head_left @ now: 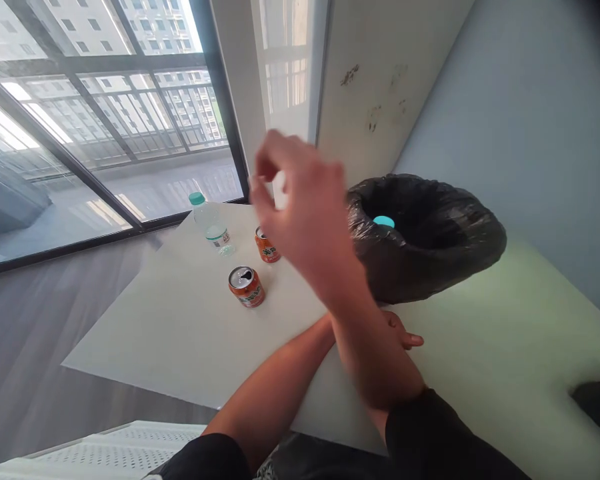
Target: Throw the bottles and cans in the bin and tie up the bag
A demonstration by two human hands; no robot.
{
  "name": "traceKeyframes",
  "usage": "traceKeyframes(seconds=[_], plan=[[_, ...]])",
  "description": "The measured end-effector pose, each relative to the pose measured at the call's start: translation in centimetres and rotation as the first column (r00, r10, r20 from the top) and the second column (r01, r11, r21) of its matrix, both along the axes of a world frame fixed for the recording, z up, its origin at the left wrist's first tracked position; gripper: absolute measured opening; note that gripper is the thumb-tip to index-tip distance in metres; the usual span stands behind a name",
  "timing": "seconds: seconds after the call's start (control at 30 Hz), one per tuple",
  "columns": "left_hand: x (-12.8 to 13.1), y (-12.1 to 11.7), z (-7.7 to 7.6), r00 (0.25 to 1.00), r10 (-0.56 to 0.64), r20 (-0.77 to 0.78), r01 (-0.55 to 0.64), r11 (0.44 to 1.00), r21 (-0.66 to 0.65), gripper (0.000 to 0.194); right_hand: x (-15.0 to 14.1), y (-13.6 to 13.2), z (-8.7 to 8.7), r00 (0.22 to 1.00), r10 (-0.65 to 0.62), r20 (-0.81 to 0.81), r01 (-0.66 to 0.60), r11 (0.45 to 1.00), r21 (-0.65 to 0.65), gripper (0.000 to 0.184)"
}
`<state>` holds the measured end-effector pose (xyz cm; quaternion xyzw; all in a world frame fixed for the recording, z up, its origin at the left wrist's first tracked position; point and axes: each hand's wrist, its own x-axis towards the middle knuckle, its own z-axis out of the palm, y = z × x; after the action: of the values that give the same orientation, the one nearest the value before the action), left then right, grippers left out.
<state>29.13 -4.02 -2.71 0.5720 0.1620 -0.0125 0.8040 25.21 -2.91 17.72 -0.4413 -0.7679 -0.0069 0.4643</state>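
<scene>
My right hand [300,207] is raised above the white table [180,333], slightly blurred, with its fingers loosely curled and nothing visible in them. It hovers between two orange cans and a bin lined with a black bag [430,253]. One opened can [247,287] stands nearer me; the other can [267,247] is partly behind my fingers. A clear water bottle with a teal cap [211,227] stands beyond them. A teal cap [383,221] shows inside the bin. My left hand [405,335] lies flat on the table at the bin's base, mostly hidden under my right forearm.
A large window with dark frames [105,133] fills the left, above a wood floor. The pale wall [530,133] runs along the table's right side. A white perforated surface [105,450] sits at the bottom left, and a dark object [597,407] at the table's right edge.
</scene>
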Motion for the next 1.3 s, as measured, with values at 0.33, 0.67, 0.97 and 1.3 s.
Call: traceKeyframes(seconds=[0.33, 0.67, 0.97, 1.3], plan=[[-1.3, 0.4, 3.1, 0.967, -0.223, 0.126, 0.232, 0.971, -0.059, 0.065, -9.3, 5.4, -8.4, 0.914, 0.238, 0.329, -0.235, 0.971, -0.049, 0.058], [-1.3, 0.8, 2.4, 0.95, -0.254, 0.18, 0.267, 0.962, -0.055, 0.062, -10.5, 7.7, -11.4, 0.86, 0.337, 0.385, -0.29, 0.941, -0.176, 0.055], [-1.5, 0.9, 2.4, 0.967, -0.226, 0.117, 0.243, 0.959, -0.149, 0.062, -10.5, 8.8, -11.8, 0.888, 0.293, 0.354, -0.243, 0.953, -0.179, 0.065], [-2.2, 0.6, 2.2, 0.998, 0.013, 0.058, 0.011, 0.918, -0.396, 0.066, -11.7, 10.0, -12.3, 0.884, 0.326, 0.336, -0.276, 0.943, -0.188, 0.068]])
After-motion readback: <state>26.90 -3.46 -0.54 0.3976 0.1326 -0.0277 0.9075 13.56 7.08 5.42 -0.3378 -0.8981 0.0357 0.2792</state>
